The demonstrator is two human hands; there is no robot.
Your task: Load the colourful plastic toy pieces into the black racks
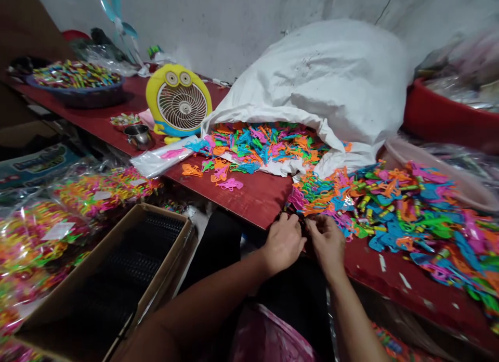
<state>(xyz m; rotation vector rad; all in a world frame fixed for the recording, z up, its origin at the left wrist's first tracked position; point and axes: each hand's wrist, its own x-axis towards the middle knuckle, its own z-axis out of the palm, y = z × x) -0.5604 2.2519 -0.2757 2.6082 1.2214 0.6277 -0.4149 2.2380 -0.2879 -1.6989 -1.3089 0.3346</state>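
Note:
My left hand (284, 242) and my right hand (326, 243) meet at the front edge of the red table, fingers curled in and close together. Something small and dark sits between the fingertips, mostly covered by them, and I cannot make out its kind. Just beyond the right hand lies a heap of bright plastic toy pieces (390, 190) in orange, blue, green and pink, mixed with small yellow-green tubes. More such pieces (265, 143) spill from the mouth of a large white sack (331, 81) in front of me.
A yellow fan (183, 104), a metal cup (139, 137) and clear plastic bags (159, 156) stand or lie on the table (241, 195). Lower left is a cardboard box (146, 299) of black pieces beside bagged colourful toys (47, 237). A blue basin (86, 95) and red tub (448, 117) flank the table.

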